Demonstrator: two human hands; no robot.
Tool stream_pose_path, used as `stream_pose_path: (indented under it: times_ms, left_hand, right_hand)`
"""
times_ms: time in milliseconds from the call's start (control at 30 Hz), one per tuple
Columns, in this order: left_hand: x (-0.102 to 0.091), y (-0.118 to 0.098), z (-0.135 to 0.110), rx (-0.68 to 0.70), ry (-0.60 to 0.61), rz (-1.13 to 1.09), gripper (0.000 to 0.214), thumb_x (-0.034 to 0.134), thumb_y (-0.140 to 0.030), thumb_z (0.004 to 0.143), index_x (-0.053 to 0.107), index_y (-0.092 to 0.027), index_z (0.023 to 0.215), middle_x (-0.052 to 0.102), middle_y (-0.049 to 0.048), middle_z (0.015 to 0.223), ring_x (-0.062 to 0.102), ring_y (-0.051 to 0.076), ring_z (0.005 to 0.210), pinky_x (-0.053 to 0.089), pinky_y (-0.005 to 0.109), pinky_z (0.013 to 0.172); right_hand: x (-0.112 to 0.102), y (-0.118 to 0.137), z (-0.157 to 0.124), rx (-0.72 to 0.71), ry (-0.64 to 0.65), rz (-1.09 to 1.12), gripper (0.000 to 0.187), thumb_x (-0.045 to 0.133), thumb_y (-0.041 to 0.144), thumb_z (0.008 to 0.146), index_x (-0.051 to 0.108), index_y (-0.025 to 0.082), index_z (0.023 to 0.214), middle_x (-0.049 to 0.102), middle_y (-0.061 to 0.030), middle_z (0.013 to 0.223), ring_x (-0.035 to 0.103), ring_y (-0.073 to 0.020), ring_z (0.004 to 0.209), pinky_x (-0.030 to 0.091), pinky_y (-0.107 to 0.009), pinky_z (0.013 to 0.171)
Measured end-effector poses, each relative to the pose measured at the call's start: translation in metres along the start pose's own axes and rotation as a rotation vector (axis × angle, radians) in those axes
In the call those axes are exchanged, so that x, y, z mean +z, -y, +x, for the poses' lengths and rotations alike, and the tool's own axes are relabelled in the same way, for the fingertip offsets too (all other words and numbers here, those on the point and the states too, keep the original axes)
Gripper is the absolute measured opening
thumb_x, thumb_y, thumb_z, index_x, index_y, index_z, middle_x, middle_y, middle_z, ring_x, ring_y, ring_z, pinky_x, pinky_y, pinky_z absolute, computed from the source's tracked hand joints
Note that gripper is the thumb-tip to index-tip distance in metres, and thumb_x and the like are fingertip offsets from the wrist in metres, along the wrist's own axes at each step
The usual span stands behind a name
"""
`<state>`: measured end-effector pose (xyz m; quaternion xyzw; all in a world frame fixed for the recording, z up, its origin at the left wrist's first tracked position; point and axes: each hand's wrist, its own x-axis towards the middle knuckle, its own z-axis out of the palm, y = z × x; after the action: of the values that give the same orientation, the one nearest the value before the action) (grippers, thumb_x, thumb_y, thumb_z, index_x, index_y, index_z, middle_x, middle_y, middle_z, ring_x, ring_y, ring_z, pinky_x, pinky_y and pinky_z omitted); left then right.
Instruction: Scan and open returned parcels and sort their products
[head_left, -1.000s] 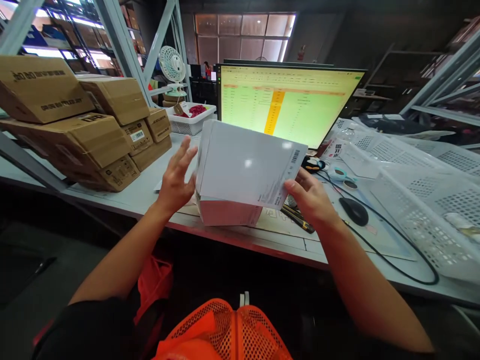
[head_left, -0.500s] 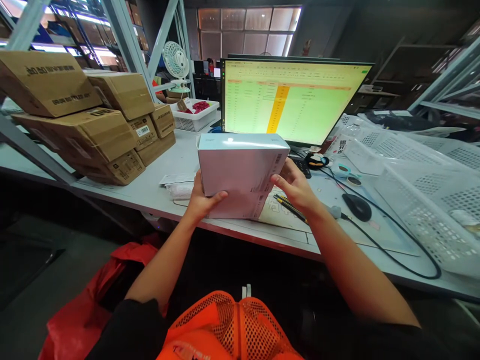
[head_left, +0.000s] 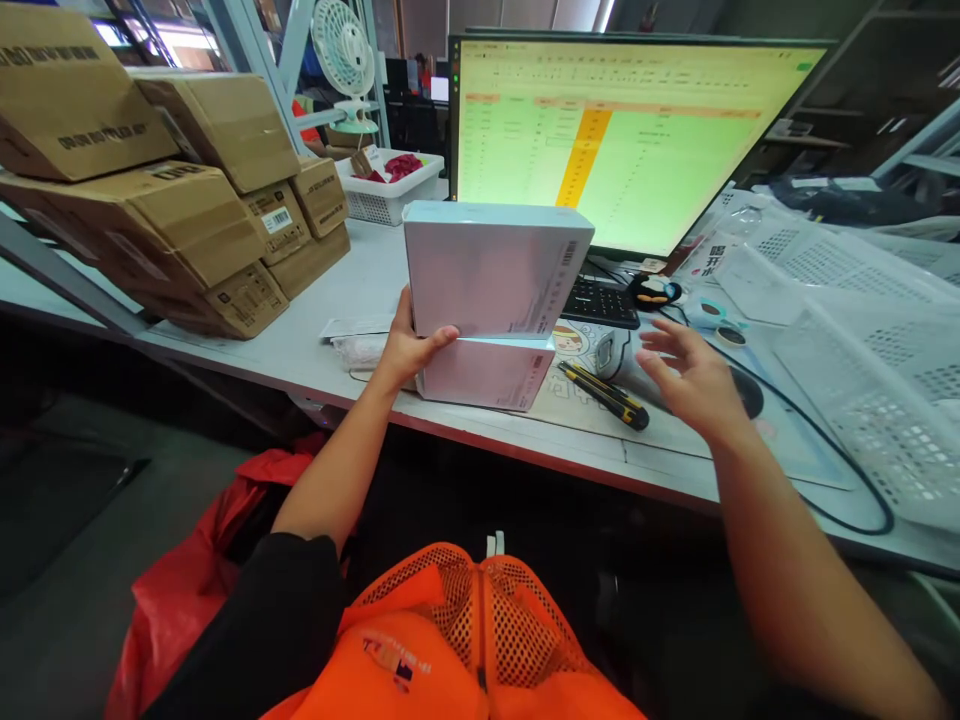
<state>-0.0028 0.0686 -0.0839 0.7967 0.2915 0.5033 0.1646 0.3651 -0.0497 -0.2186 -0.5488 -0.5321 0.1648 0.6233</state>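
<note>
Note the shift of the right hand (head_left: 679, 375) since the earlier frame: off the right edge of the upper white box (head_left: 491, 275) and out to the right. Note also the pale top of the lower white box (head_left: 484, 372), now exposed as a strip beneath the upper one.

Locate the upper white box left of the keyboard (head_left: 600, 302) and on the near side of the monitor (head_left: 622, 150), with printed text and a barcode toward the right end of the near face. Locate the lower white box close to the near edge of the counter (head_left: 367, 265). Treat full contact between the boxes as unconfirmed from this view.

Read the left hand (head_left: 412, 352) as gripping the near left corner of the upper white box, thumb across the near face, fingers partly hidden. Read the right hand as empty, fingers spread and slightly curled, just beside a grey device (head_left: 615, 357), apparently a handheld scanner. Cannot tell whether touching.

Judge the step in hand as one-handed support of the upper white box, with the right hand free near the device. For the next move, maintain the left grip, keep the printed face toward the near side, and allow clearance around the yellow-and-black cutters (head_left: 606, 396) before closing the right fingers on the device.
</note>
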Motion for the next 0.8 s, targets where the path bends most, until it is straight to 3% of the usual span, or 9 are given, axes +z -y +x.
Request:
stream_pose_path:
  times_ms: [133,267,467,633,800]
  left_hand:
    - [-0.008,-0.006,0.001,-0.070,0.119,0.023,0.096,0.085,-0.079,0.064,0.056,-0.022,0.135,0.068,0.0142,0.128,0.067,0.034,0.121,0.056,0.050,0.105]
    - [-0.009,-0.007,-0.008,-0.063,0.085,0.046,0.095,0.085,-0.080,0.063,0.059,-0.020,0.131,0.069,0.0143,0.125,0.068,0.034,0.119,0.056,0.051,0.105]
    - [-0.005,0.000,-0.016,-0.009,-0.011,0.090,0.094,0.085,-0.081,0.063,0.059,-0.020,0.130,0.070,0.0123,0.117,0.070,0.031,0.110,0.058,0.048,0.097]
    - [0.008,0.002,-0.005,0.040,-0.131,0.078,0.088,0.089,-0.073,0.065,0.058,-0.020,0.128,0.070,0.0111,0.116,0.070,0.028,0.107,0.059,0.044,0.096]
    - [0.017,0.008,0.006,-0.001,-0.165,0.067,0.092,0.090,-0.068,0.067,0.054,-0.021,0.138,0.070,0.0114,0.120,0.071,0.028,0.108,0.059,0.042,0.095]
  right_hand:
    - [-0.022,-0.048,-0.019,0.094,-0.032,-0.230,0.060,0.067,0.054,0.087,0.066,0.020,0.136,0.074,-0.0178,0.121,0.073,-0.0352,0.108,0.060,-0.053,0.098]
    - [-0.018,-0.069,-0.024,0.069,0.068,-0.436,0.063,0.062,0.054,0.088,0.065,0.014,0.137,0.073,-0.0202,0.125,0.070,-0.0376,0.114,0.056,-0.055,0.102]
    - [0.007,-0.067,0.001,0.122,0.200,-0.709,0.075,0.056,0.048,0.091,0.053,0.005,0.151,0.067,-0.0249,0.137,0.065,-0.0396,0.126,0.052,-0.052,0.106]
    - [0.016,-0.058,0.025,0.200,0.385,-0.845,0.060,0.059,0.036,0.088,0.061,0.010,0.142,0.073,-0.0225,0.127,0.071,-0.0367,0.110,0.055,-0.044,0.086]
    - [0.028,-0.050,0.035,0.174,0.313,-0.845,0.046,0.059,0.042,0.093,0.069,0.014,0.127,0.076,-0.0200,0.116,0.073,-0.0338,0.104,0.054,-0.039,0.080]
